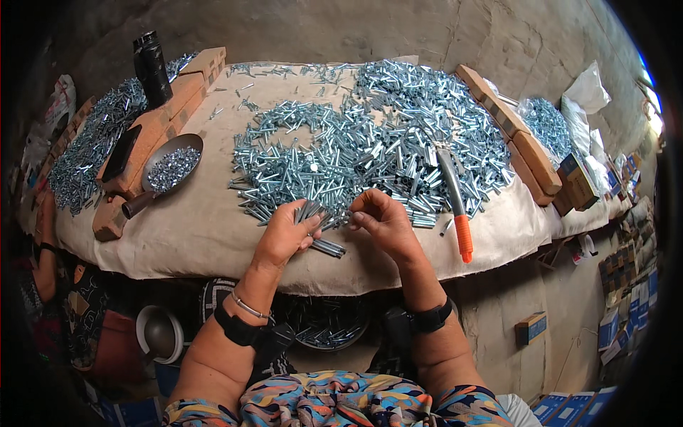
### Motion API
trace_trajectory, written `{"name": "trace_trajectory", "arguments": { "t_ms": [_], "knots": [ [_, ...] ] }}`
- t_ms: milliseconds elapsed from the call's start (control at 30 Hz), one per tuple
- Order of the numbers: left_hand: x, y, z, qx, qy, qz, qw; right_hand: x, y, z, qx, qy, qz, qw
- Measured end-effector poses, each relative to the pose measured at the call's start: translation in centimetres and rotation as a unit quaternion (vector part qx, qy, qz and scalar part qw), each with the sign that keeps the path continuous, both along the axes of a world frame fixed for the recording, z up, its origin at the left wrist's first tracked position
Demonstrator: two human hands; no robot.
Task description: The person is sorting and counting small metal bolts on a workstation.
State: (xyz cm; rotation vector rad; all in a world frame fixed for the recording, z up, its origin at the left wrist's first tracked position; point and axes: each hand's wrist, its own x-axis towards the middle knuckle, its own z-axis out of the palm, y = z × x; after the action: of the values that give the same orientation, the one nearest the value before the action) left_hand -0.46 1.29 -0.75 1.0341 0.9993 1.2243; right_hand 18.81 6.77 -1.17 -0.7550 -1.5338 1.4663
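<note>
The left hand (287, 229) is closing around a small bundle of zinc-plated bolts (313, 213), fingers curled over them near the front edge of the desk (192, 235). The shanks are fanning out of the fist, up toward the far edge and down to the right, so their long axis is running slantwise toward the right hand. A few more loose bolts (329, 248) are lying just under the left fingertips, pointing the same slanted way.

The right hand (380, 222) is sitting just beside the left — its fingers are pinching together at the tips, but whether a bolt is caught between them is too small to tell. It is the nearer hand to the big heap of bolts (377, 142), which is spreading away from both hands toward the far edge and the right side of the desk.

Right of the right hand, an orange-handled scoop (455, 196) is lying with its handle toward the front edge. Toward the left edge, a metal pan of small fasteners (171, 167) is resting beside wooden blocks (178, 99) — well apart from either hand.
</note>
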Motion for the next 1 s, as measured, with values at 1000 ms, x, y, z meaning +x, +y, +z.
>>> {"name": "trace_trajectory", "arguments": {
  "t_ms": [1000],
  "knots": [
    [0.7,-0.5,0.7,0.025,0.092,-0.02,0.995,-1.2,-1.4,1.7,0.213,-0.226,-0.077,0.947]
  ]
}}
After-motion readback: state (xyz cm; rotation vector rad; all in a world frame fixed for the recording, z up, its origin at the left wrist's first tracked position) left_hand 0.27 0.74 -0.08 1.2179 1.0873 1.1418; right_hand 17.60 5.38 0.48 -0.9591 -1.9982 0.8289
